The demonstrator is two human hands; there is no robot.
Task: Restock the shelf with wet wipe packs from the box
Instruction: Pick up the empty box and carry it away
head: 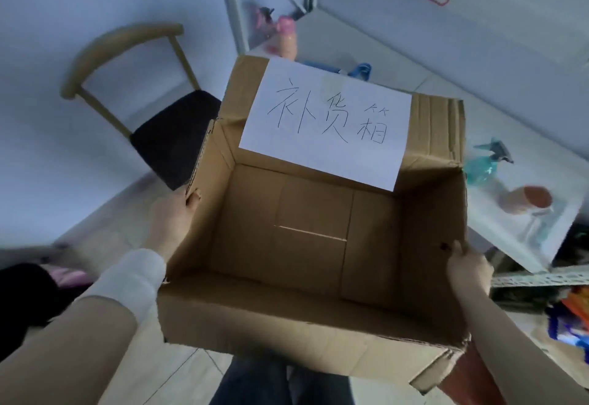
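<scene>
Far left, a chair (172, 137) with a dark seat stands on the floor, apart from the work; the left hand (173, 216) grips the left wall of the box (287, 318), thumb hooked over the rim and palm against the outside, which reads as a carrying hold, not a reach inside; the box hangs between both hands above the person's legs (280, 382), open side up and tipped toward the camera, so its whole floor shows; no wet wipe packs lie in it, only bare cardboard and the bottom flap seams; a white paper label (325, 124) with handwritten characters is stuck to the raised far flap, likely to mark the box's purpose; the right hand (468, 264) clasps the right wall, thumb over the edge and fingers hidden behind, balancing the other side; just beyond it the shelf (541, 278) carries a teal spray bottle (487, 162) and an orange cup (529, 199); colourful packets (570, 318) sit lower down, too blurred to identify; judgement: the box appears emptied, restocking near its end.
</scene>
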